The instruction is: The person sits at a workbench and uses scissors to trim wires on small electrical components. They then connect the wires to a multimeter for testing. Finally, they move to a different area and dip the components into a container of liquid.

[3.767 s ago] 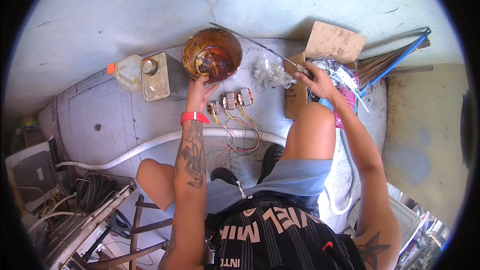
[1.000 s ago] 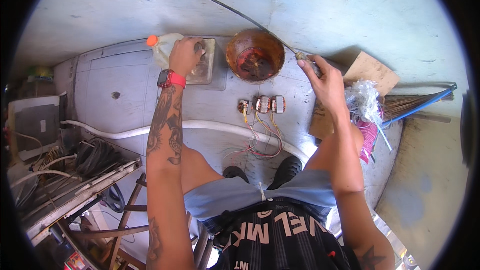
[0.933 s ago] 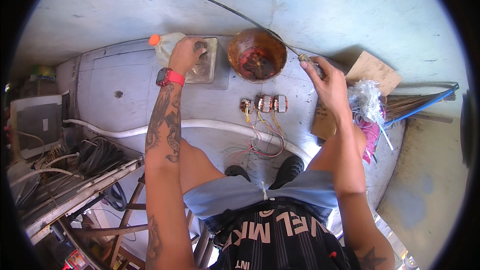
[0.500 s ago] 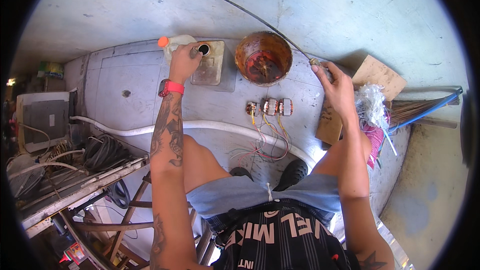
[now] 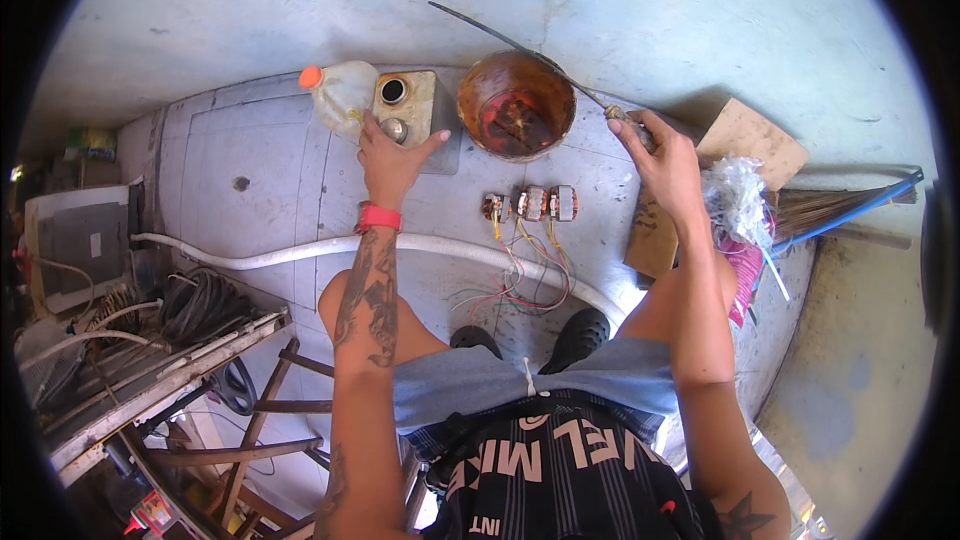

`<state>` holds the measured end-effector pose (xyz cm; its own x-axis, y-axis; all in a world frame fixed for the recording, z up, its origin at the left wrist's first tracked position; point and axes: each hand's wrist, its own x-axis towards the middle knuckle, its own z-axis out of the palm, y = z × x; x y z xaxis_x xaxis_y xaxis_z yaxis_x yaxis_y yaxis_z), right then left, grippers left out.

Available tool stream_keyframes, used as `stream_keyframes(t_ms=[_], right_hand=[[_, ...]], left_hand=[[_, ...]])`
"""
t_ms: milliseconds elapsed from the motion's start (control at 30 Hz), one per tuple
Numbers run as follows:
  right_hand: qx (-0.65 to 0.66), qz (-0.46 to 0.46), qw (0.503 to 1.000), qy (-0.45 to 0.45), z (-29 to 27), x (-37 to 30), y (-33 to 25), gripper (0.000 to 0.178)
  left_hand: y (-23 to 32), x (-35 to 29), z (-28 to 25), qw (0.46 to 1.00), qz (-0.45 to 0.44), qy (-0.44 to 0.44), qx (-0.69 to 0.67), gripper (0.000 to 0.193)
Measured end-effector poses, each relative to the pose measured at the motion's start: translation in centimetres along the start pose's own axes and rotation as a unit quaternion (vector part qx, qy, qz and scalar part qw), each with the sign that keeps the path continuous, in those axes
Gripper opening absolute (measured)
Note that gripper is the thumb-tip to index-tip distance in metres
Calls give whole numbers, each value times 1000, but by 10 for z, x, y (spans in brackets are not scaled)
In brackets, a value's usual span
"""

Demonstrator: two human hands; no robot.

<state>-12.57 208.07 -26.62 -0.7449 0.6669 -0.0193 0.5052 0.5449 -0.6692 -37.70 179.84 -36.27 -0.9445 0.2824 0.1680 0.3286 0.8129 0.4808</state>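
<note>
Round cap (image 5: 395, 130), now atop stained can (image 5: 421, 100)

Cap (image 5: 395, 129) now off the mouth (image 5: 393, 91), down on the can (image 5: 423, 100), left fingers (image 5: 371, 134) spread

Blk shirt (image 5: 560, 500) w/ pale lettering (image 5: 575, 443), grey-blue shorts (image 5: 630, 380), red wristband (image 5: 379, 218), blk clogs (image 5: 582, 338)

A boxy, stained, pale can (image 5: 424, 100) stands on the grey floor (image 5: 285, 145) close to its far edge, its round, dark mouth uncovered. A round metallic cap (image 5: 395, 129) rests on the can's top, toward the near-left corner. A long, thin, dark rod (image 5: 500, 36) is held aslant, handle nearer, tip farther left.
</note>
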Motion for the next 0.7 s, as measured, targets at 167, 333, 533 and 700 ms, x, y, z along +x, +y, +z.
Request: stream_keyframes(t_ms=[167, 333, 533, 700], right_hand=[[1, -3, 1000, 19, 3, 1, 1, 55], [16, 10, 999, 43, 2, 4, 14, 54], [7, 13, 999, 45, 4, 5, 23, 55], [-4, -27, 998, 57, 6, 5, 14, 55]], left_hand=[[4, -23, -3, 997, -33, -28, -60, 124], [5, -77, -6, 998, -13, 20, -58, 121], [9, -110, -2, 996, -23, 53, -69, 121], [15, -116, -2, 995, -39, 57, -71, 121]])
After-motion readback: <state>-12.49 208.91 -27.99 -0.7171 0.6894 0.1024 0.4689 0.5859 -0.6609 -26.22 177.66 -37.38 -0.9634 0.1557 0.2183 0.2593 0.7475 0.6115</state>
